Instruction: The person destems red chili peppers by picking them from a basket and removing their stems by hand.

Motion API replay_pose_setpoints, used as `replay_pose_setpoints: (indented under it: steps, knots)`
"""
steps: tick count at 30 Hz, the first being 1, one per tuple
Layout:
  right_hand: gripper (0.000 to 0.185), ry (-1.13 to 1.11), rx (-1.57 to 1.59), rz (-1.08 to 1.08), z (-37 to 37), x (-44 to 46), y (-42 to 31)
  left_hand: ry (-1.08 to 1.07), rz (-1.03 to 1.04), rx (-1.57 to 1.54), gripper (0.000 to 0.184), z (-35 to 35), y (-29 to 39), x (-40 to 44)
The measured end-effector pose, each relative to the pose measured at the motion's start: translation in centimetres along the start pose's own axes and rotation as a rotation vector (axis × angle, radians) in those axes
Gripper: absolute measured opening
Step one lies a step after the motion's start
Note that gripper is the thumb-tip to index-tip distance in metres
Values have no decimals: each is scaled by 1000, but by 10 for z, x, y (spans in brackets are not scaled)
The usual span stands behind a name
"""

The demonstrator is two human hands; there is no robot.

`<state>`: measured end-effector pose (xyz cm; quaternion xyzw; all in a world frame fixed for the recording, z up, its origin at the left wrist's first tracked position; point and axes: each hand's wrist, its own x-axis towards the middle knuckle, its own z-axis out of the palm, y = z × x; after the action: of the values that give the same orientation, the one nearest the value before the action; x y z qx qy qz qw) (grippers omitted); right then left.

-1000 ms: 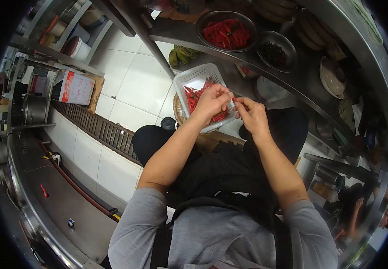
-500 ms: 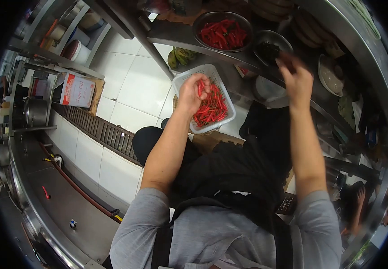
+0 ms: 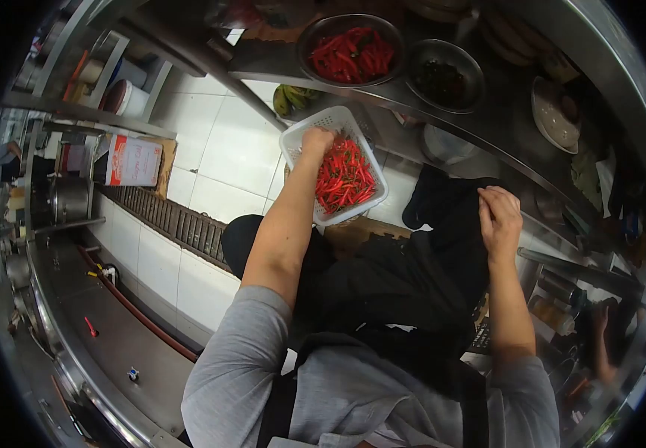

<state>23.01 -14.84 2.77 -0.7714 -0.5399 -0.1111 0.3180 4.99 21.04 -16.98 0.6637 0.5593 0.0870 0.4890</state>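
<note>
My left hand [image 3: 317, 142] is down inside the white plastic basket [image 3: 379, 179], at its far left side. Its fingers look curled in among the red chilies [image 3: 347, 179], though the fingertips are mostly hidden. Many of the chilies have green stems. My right hand [image 3: 500, 213] hovers by my right knee, fingers loosely bent, thumb apart, nothing visible in it. On the shelf beyond stand a metal bowl of red chilies [image 3: 353, 56] and a smaller metal bowl [image 3: 472, 82] with dark pieces, perhaps stems, in it.
A steel shelf [image 3: 278, 63] runs along the far and right side, with a lidded pot [image 3: 554, 116] on it. Green bananas [image 3: 293, 98] lie behind the basket. A labelled carton [image 3: 135, 160] and floor grate [image 3: 173, 224] are at left. Another person's arm [image 3: 601, 347] shows at right.
My right hand has come back from the small bowl toward my knee. My left hand, earlier raised over the basket with chilies in it, has lowered into the basket's far left side.
</note>
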Motion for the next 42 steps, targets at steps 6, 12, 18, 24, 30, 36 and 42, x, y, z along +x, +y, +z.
replay_pose_setpoints:
  steps: [6, 12, 18, 24, 30, 36, 42]
  knots:
    - [14, -12, 53, 101, -1, 4, 15, -29, 135, 740, 46, 20, 6, 26]
    - [13, -4, 85, 130, 3, 9, 18, -176, 8, 737, 37, 24, 5, 46]
    - [12, 9, 96, 114, 5, 11, 16, -242, -186, 131, 18, -7, 15, 3]
    - [12, 23, 122, 93, 6, 9, 9, -275, -158, -147, 12, -24, 20, -36]
    - [11, -67, 229, 148, 11, 14, -12, -264, -93, -395, 10, -46, 43, -102]
    - [19, -326, 581, 88, 77, 31, -65, -311, -73, -560, 11, -54, 47, -150]
    - [28, -458, 410, 16, 147, 28, -99, -378, -101, -610, 10, -47, 48, -172]
